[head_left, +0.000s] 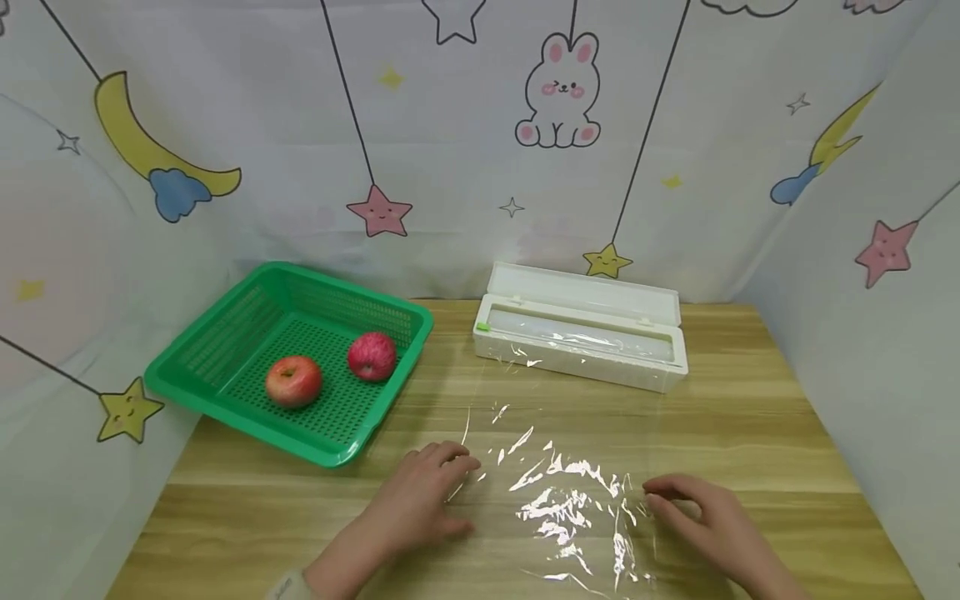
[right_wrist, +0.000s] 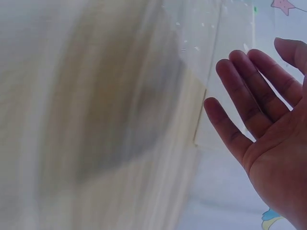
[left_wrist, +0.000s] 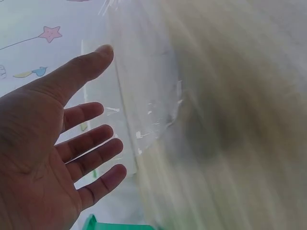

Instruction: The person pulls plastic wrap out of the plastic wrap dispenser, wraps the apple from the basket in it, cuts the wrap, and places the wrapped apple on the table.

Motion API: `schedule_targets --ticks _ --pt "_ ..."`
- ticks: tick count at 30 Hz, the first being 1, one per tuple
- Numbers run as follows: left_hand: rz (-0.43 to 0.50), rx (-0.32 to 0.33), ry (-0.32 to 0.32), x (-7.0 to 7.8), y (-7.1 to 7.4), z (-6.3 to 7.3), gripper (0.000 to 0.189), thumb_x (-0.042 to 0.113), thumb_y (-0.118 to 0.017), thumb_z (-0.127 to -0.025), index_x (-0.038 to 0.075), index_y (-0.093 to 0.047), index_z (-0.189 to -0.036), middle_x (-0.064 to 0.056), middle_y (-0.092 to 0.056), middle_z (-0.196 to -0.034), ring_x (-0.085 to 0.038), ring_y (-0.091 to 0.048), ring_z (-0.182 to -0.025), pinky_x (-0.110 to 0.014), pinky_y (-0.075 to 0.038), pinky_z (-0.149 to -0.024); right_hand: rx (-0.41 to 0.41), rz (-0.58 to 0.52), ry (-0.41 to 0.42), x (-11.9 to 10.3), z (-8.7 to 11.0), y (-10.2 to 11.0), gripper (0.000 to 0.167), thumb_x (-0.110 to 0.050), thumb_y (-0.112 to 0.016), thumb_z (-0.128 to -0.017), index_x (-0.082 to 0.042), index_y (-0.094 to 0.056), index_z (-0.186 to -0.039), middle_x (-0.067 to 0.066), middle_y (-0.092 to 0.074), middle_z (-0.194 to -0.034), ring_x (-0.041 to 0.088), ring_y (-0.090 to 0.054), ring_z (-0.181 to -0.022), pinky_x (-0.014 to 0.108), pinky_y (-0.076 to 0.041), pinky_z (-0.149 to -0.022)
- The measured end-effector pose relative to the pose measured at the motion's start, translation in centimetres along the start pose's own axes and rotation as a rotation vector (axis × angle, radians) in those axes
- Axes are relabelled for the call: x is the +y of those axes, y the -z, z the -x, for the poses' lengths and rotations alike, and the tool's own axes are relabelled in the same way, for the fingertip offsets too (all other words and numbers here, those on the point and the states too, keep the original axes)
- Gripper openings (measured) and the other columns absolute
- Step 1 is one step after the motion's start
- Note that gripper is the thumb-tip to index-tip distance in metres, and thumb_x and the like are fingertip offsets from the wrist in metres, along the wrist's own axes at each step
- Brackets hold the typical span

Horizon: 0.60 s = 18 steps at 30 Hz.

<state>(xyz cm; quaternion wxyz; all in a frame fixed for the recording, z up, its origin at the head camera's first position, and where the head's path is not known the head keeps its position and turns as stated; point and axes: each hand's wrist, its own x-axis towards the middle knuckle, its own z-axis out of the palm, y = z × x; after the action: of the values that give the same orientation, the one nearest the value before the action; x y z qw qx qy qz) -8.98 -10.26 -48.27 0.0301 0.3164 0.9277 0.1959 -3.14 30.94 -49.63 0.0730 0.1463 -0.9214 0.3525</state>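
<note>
Spread from the box (head_left: 596, 372) at the worktop's (head_left: 757, 417) back edge towards its front edge: clear film (head_left: 558, 492), thin, glossy, crinkled into bright creases near the front. Left hand (head_left: 427, 500) at its left side, fingers apart; right hand (head_left: 701, 517) at its right side, fingers gently bent, thumb standing off. Nothing pinched in either; contact with the film impossible to tell.

Probably best to smooth outward with flat, light fingers, tensioning both sides evenly. Avoid hard tugs, likely to skew the sheet or unwind more from the pale roll (head_left: 555, 330). Watch for clinging to skin or folding onto itself.

Box long, white, rigid, lid raised. Over the worktop's back left corner, a green basket (head_left: 240, 427), perforated plastic, holding two round, smooth, red apples (head_left: 294, 383).
</note>
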Motion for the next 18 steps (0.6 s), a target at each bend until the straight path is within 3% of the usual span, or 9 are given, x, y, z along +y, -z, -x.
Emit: schedule_targets --ticks 6,13,18 --pt "-0.001 0.064 0.003 0.0 2.4 -0.9 0.067 0.034 -0.098 -0.075 0.012 -0.069 -0.132 -0.008 -0.066 -0.133 -0.031 -0.067 -0.119 -0.052 -0.057 -0.098 -0.011 0.014 -0.002 -1.0 -1.8 0.0 0.016 -0.012 -0.079 -0.097 -0.018 -0.08 -0.112 -0.01 -0.079 -0.106 0.002 -0.072 -0.099 0.029 -0.06 -0.085" --pt "-0.045 0.162 0.006 -0.8 5.5 -1.6 0.063 0.034 -0.095 -0.08 0.011 -0.07 -0.132 -0.009 -0.069 -0.132 -0.032 -0.07 -0.114 -0.051 -0.058 -0.096 -0.043 -0.052 -0.023 -2.2 -3.6 -0.1 0.02 -0.017 -0.073 -0.103 -0.015 -0.078 -0.122 -0.005 -0.08 -0.115 0.004 -0.072 -0.103 0.038 -0.063 -0.085" --pt "-0.028 0.183 0.031 -1.5 8.2 -1.8 0.061 0.032 -0.093 -0.083 0.009 -0.07 -0.134 -0.011 -0.068 -0.134 -0.032 -0.068 -0.12 -0.052 -0.058 -0.099 -0.073 -0.099 -0.032 -3.0 -4.8 -0.1 0.023 -0.019 -0.071 -0.105 -0.015 -0.076 -0.127 -0.004 -0.079 -0.119 0.005 -0.072 -0.106 0.035 -0.063 -0.087"
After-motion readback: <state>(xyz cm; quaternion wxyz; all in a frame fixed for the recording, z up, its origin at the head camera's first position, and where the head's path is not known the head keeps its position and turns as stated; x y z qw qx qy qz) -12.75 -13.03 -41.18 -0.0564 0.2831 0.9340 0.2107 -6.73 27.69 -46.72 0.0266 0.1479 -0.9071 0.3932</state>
